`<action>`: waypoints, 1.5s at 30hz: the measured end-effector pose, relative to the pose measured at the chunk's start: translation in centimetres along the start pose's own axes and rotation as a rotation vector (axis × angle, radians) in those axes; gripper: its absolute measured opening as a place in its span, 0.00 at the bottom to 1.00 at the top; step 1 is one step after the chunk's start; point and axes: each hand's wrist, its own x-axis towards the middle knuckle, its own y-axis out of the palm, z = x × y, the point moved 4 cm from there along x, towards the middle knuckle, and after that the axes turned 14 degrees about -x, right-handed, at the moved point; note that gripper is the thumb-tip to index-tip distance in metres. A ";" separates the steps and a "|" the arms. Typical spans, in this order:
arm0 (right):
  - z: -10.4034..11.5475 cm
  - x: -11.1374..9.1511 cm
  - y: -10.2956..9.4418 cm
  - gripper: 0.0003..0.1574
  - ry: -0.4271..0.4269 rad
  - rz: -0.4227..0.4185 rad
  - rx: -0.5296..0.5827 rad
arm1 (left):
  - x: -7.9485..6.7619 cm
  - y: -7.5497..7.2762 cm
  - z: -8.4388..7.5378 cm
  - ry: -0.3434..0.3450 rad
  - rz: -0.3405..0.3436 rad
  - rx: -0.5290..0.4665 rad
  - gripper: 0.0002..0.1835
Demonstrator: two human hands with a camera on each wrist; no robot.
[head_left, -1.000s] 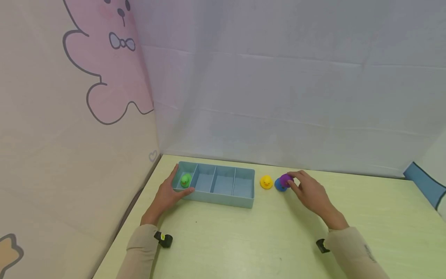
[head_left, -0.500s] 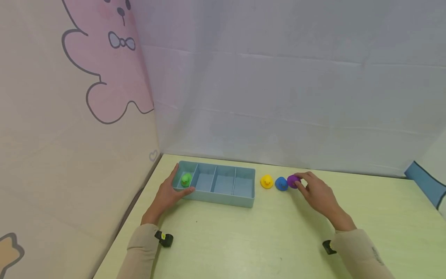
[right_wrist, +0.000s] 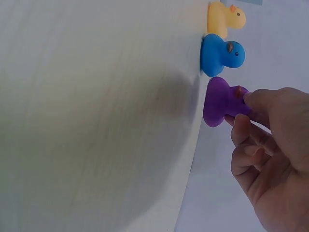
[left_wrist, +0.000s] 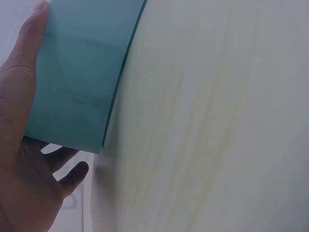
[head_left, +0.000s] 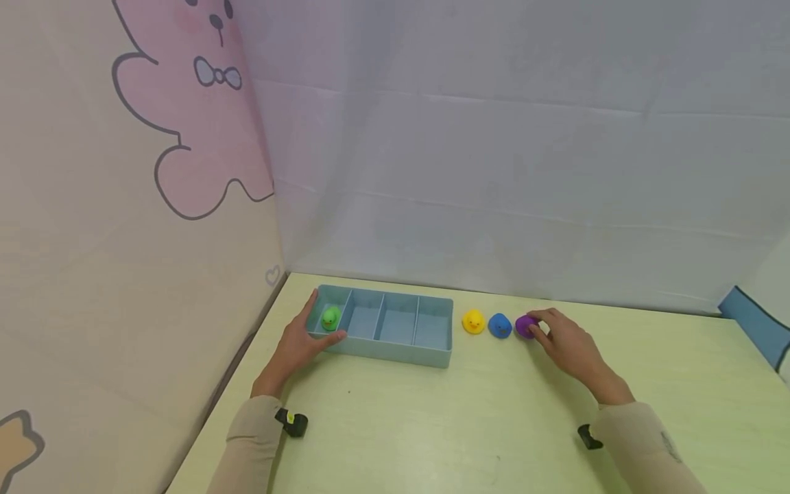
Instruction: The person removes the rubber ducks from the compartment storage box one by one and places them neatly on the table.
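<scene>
A purple rubber duck (head_left: 524, 326) is pinched by its head between thumb and fingers of my right hand (head_left: 570, 348). In the right wrist view, that purple duck's base is close to the tabletop. Beside it stand a blue rubber duck (head_left: 500, 326) and a yellow rubber duck (head_left: 473, 321), in a row. My left hand (head_left: 301, 346) holds the left end of a blue-grey divided tray (head_left: 395, 352), its thumb along the front wall and its fingers round the end. A green rubber duck (head_left: 330, 317) sits in the tray's leftmost compartment.
The pale wooden table (head_left: 420, 425) backs onto a hanging white cloth (head_left: 494, 151). On the left, a printed cloth (head_left: 123, 288) with a pink bear borders the table's side. A blue patch (head_left: 754, 326) shows on the cloth at the far right.
My right hand has moved the purple duck rightwards from over the blue duck and lowered it to that duck's right. The left hand and tray have stayed in place.
</scene>
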 end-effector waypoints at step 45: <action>0.8 0.9 -0.4 0.20 -0.073 -0.006 0.057 | -0.2 0.1 -0.2 -0.007 -0.009 -0.008 0.64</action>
